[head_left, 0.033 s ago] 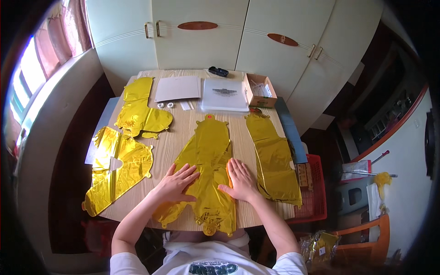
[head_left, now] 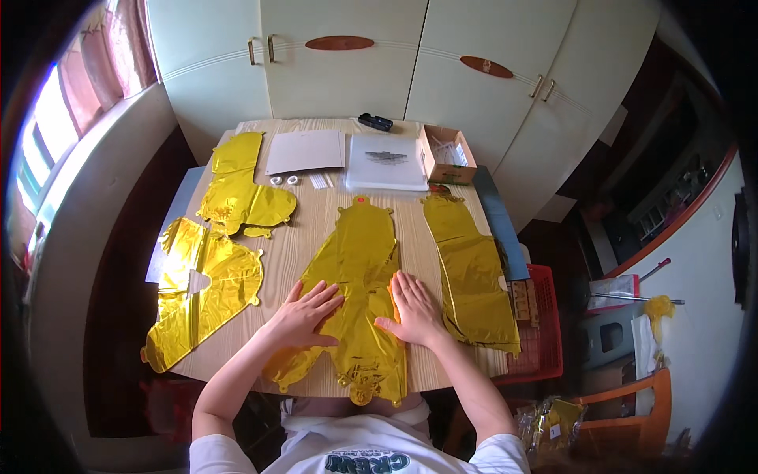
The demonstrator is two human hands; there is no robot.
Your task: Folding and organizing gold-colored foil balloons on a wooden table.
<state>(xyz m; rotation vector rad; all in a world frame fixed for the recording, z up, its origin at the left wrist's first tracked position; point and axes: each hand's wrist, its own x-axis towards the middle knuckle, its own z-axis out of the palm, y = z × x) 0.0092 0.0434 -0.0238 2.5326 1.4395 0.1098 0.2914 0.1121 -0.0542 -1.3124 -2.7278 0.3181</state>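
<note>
A flat gold foil balloon (head_left: pixel 359 261) lies in the middle of the table, its near end reaching the front edge. Resting on its left side is my left hand (head_left: pixel 306 316), flat with the fingers stretched out. My right hand (head_left: pixel 413 310) lies flat along its right edge, thumb apart from the fingers and partly over the foil. Neither hand grips anything. Another gold foil balloon (head_left: pixel 470 272) is spread to the right. Two more, a creased shiny balloon (head_left: pixel 225 272) and a folded-looking balloon (head_left: pixel 245 189), lie at the left.
At the table's back are a grey-white board (head_left: pixel 306 150), a clear plastic bag stack (head_left: pixel 387 170), a cardboard box (head_left: pixel 452 166) and a black object (head_left: pixel 376 122). Two small white rolls (head_left: pixel 276 181) sit before the board. A red basket (head_left: pixel 545 332) and wooden chair (head_left: pixel 651 411) stand right.
</note>
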